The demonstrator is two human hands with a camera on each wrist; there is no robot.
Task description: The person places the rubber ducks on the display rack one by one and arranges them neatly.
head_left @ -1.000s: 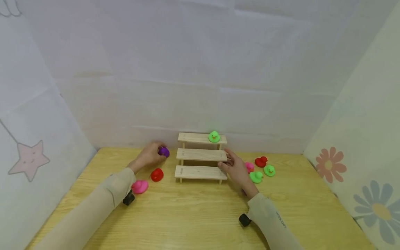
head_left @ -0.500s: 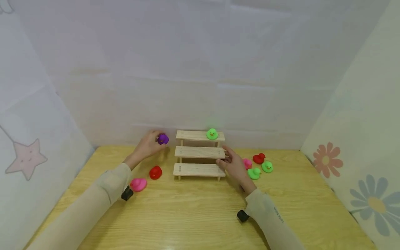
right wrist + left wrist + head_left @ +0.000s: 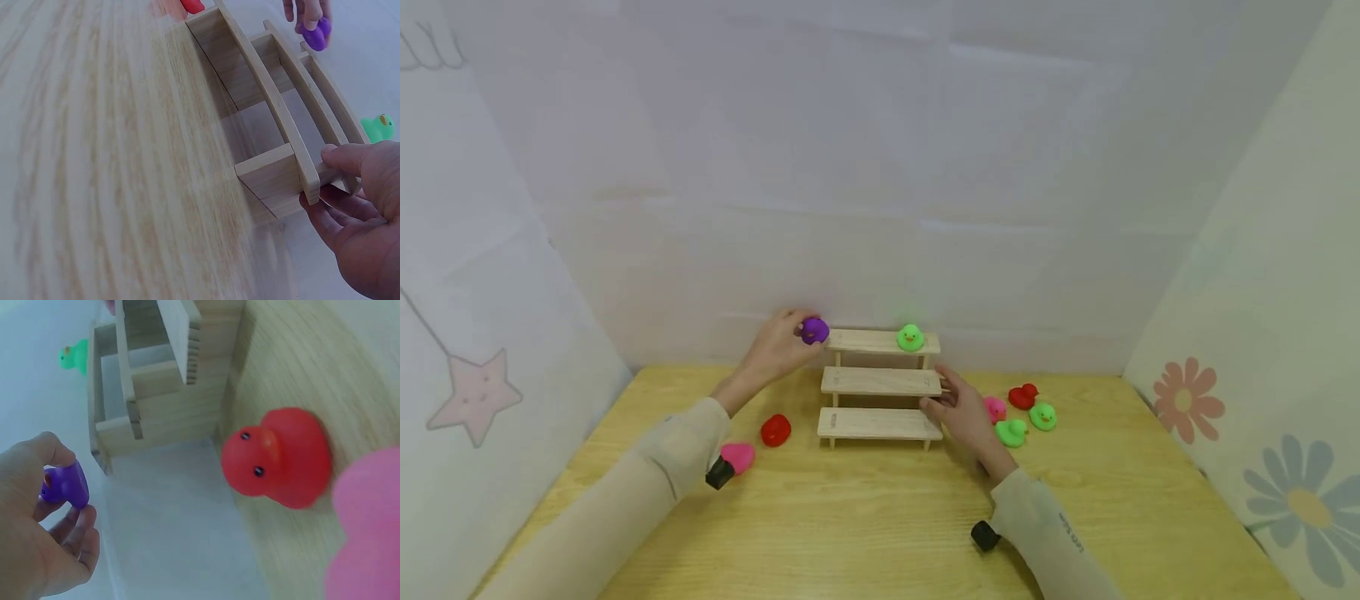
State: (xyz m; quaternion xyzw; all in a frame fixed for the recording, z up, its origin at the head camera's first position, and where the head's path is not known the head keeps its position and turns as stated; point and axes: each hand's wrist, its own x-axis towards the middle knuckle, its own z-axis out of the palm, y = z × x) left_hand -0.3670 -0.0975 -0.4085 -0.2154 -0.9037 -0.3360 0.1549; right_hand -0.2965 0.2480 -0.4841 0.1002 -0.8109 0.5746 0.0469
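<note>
1. A pale yellow, wood-grained tabletop (image 3: 850,525).
2. A creased, whitish backdrop sheet (image 3: 865,150) behind it, marked by horizontal folds.
3. A whitish left side panel (image 3: 490,275) printed with a pink, five-pointed star (image 3: 475,397) (it wears a small smile).
4. A pale right side panel (image 3: 1262,292) printed with a coral, yellow-centred flower (image 3: 1182,401) above a larger blue-grey flower (image 3: 1309,507).

The purple duck (image 3: 816,331) looks smooth plastic, the stand (image 3: 880,423) matt wood.
</note>
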